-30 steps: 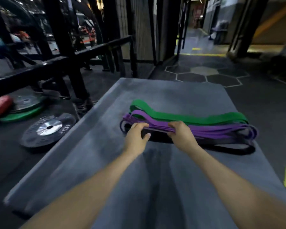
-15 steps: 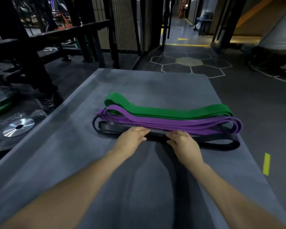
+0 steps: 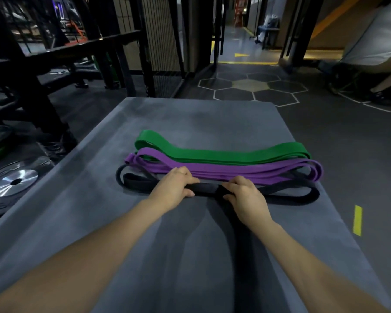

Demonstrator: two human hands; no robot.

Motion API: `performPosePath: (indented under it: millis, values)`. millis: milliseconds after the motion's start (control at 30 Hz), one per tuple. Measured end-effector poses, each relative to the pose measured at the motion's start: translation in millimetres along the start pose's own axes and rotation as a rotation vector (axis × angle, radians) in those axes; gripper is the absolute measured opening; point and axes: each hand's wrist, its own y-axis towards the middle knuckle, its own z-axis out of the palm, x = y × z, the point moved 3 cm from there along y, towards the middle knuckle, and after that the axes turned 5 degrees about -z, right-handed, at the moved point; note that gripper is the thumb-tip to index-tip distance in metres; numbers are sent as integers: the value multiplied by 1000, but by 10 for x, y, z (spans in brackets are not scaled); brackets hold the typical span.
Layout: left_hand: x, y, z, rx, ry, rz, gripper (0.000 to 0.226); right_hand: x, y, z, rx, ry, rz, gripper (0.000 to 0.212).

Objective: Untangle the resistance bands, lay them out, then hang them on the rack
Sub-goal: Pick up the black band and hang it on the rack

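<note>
Now clenched on black band (image 3: pixel 287 192), left hand (image 3: pixel 174 188) and right hand (image 3: pixel 246 197) both grip mid-length, likely to lift it off worktop (image 3: pixel 201 114), clear of purple band (image 3: pixel 235 170).

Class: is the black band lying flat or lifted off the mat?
Flat: the black band lies along the mat, both hands gripping its middle.

Bare mat (image 3: pixel 190 123) beyond bands (image 3: pixel 224 163); rack frame (image 3: pixel 43 109) far left.

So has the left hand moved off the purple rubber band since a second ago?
Yes. The left hand has come toward the person, off the purple rubber band, and now grips the black band.
</note>
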Motion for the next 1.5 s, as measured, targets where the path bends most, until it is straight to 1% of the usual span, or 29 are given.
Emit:
performPosePath:
  millis: [100, 167, 267, 400, 533, 700, 767, 867, 933, 1000, 1067, 1167, 1267, 1333, 1433, 1500]
  values:
    - [-3, 10, 7, 45, 26, 11, 48, -7, 14, 3, -29, 2, -35, 37]
    - [-27, 9, 14, 81, 105, 30, 47, -14, 34, 13, -50, -3, -70, 39]
    - [-81, -21, 43, 115, 255, 77, 35, -19, 50, 19, -57, -19, -106, 40]
    - [-106, -67, 84, 160, 331, 109, 23, -43, 33, 21, -24, -15, -137, 38]
    - [-78, -31, 65, 246, 297, 121, 30, -64, 64, -26, 51, -8, -184, 43]
    - [-70, -21, 104, 292, 268, 116, 52, -83, 39, 32, 189, -88, -189, 45]
    - [-77, -35, 99, 270, 203, 97, 50, -92, 27, 54, 198, -111, -185, 47]
    - [-47, -44, 68, 146, 105, 66, 38, -89, 23, 62, 201, -136, -157, 47]
    - [-27, -42, 69, 116, 36, 23, 32, -88, 23, 77, 209, -150, -148, 46]
    - [-36, 2, 66, 162, 52, -28, 29, -90, 27, 87, 221, -162, -148, 47]
    - [-71, 70, 38, 237, 122, -71, 31, -95, 33, 87, 234, -161, -138, 47]
    - [-121, 132, 14, 318, 211, -65, 29, -94, 34, 87, 246, -153, -123, 46]
    - [-103, 114, 44, 363, 137, -77, 21, -93, 31, 90, 247, -147, -119, 46]
    - [-105, 89, 51, 367, 116, -61, 15, -98, 31, 93, 239, -136, -119, 46]
    - [-139, 55, 56, 330, 80, -64, 14, -101, 19, 97, 219, -121, -128, 46]
    - [-162, 40, 39, 303, 49, -88, 26, -103, 4, 96, 203, -128, -139, 46]
